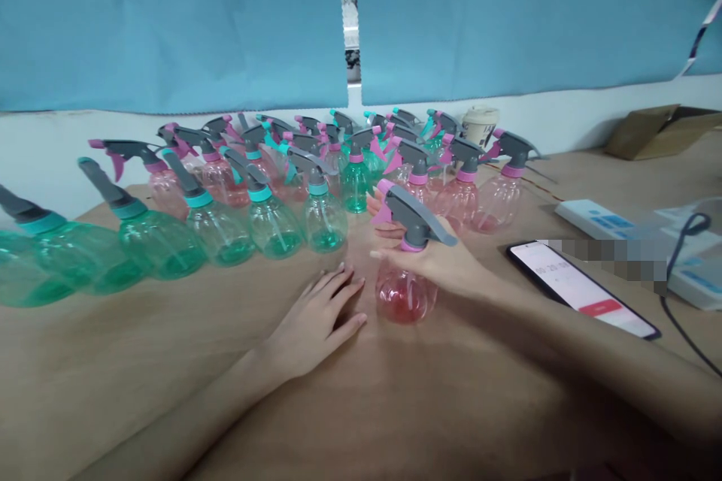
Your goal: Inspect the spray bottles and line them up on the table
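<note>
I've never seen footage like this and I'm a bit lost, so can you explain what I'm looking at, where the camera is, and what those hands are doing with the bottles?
There is no machine here. The one picture comes from a camera worn on a person's head, looking forward and down, so the two bare arms reaching in from the bottom are that person's own.

The surface is a brown table. On it stand many small spray bottles with grey triggers: green ones mostly to the left, pink ones mostly to the right. A phone with a lit screen lies on the right, near some white devices with a black cable, and a paper cup stands behind the bottles.

The right hand is wrapped around the neck of a pink spray bottle standing in front of the rest. The left hand lies flat and open on the table beside it, holding nothing.
</note>
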Motion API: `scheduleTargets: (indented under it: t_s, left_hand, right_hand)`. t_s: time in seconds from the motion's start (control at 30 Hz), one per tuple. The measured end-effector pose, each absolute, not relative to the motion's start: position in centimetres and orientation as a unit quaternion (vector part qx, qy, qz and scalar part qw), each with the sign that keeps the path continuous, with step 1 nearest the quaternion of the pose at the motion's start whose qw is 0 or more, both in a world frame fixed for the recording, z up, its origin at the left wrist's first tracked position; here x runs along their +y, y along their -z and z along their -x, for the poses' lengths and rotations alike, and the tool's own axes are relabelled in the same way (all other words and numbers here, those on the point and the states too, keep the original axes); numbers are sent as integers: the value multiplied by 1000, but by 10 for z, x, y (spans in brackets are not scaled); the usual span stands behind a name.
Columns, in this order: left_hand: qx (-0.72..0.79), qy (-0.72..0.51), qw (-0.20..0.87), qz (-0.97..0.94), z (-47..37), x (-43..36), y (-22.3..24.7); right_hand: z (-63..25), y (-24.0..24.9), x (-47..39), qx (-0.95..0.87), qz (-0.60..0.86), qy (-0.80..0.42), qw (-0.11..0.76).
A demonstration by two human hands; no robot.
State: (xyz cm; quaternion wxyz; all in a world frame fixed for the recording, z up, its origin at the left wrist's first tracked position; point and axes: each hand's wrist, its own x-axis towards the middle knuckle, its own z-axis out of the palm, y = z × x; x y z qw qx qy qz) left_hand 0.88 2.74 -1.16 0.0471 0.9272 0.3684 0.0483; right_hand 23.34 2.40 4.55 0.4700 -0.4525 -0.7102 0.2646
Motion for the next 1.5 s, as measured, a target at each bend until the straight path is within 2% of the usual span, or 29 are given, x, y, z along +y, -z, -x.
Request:
scheduleTargets:
  t_s: [0.17,0.43,0.6,0.8,1.1,1.5]
  left_hand:
    - [366,-52,49,-928,-9,28,12]
    - [367,-59,51,-927,-10,28,13]
    - [365,-59,55,-927,-10,27,12]
    - [367,-58,61,-927,-10,26,11]
    - [372,-44,66,-925,-11,25,6]
    - [373,-52,72,-924,-10,25,8]
  right_hand:
    - [-236,-45,23,-713,435,-307,456]
    - [-230,-51,17,-660,567,-271,411]
    - [-231,-58,14,-670,538,-307,408]
    - [-232,-52,17,-672,471,-347,454]
    - [-235,-45,21,-701,512,-269,418]
    - [-234,-44,20,-691,545,-222,419]
